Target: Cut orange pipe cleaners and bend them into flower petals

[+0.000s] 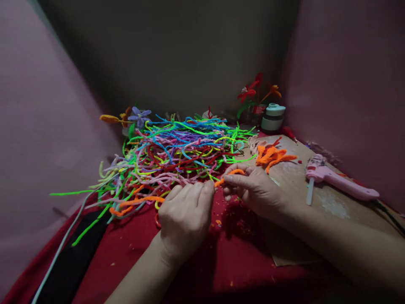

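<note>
The left hand (185, 213) and right hand (256, 190) are pinching an orange stem (233, 172) beside the pile (177, 152), needing close grips for clean bending.

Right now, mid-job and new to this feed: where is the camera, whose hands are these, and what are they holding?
There is one picture, taken by a camera on the person's head that looks down at their own two bare hands. The left hand and right hand pinch a short orange fuzzy pipe cleaner between them. Behind it, a tangled pile of many-coloured pipe cleaners lies on a red cloth. To the right, a small heap of orange pipe-cleaner pieces and a pink plastic glue gun rest on a brown board.
</note>
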`<act>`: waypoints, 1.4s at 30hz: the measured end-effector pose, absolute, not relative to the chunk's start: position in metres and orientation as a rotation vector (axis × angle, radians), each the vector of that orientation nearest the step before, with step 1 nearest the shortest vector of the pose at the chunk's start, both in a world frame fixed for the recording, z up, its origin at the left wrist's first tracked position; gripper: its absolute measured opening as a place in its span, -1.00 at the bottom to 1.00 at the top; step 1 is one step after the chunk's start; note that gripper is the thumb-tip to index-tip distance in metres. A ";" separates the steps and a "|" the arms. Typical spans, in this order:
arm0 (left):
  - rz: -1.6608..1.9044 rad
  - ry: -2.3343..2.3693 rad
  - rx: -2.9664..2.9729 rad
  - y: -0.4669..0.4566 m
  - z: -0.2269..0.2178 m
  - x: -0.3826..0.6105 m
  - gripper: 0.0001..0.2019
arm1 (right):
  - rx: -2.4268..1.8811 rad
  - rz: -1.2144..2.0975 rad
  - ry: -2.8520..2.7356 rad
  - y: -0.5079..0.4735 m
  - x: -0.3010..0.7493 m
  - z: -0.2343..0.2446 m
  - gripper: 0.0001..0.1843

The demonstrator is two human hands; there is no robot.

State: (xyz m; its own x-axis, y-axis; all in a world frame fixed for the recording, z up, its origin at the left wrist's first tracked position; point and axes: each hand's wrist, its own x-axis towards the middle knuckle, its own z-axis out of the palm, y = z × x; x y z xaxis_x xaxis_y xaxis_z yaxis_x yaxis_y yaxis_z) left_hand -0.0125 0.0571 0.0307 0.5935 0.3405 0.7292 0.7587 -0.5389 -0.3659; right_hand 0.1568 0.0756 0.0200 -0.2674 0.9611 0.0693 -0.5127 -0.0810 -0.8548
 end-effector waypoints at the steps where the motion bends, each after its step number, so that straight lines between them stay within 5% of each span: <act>1: -0.753 -0.899 -2.119 0.058 0.030 -0.013 -0.88 | -0.661 1.630 -0.959 0.077 0.157 0.020 -0.88; 16: -0.602 -1.170 -2.293 0.073 0.031 -0.029 -0.75 | -1.005 1.313 -1.426 0.083 0.177 0.039 -0.67; 23: -0.658 -1.294 -2.821 0.086 0.046 -0.051 -0.79 | -0.974 2.146 -1.555 0.094 0.192 0.031 -0.72; 35: -0.632 -1.827 -2.423 0.089 0.045 -0.049 -0.72 | -0.739 1.944 -1.017 0.101 0.190 0.026 -0.72; 42: -0.614 -1.546 -2.327 0.074 0.028 -0.021 -0.77 | -0.784 1.788 -1.108 0.082 0.152 0.012 -0.66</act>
State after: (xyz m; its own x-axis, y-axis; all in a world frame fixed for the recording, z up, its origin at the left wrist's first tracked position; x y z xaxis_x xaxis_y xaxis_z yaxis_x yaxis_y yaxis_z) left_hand -0.0214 0.0736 0.0278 0.3368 0.8026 0.4924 0.9217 -0.3879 0.0018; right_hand 0.1521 0.0820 0.0119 -0.4263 0.9022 -0.0661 -0.3424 -0.2285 -0.9113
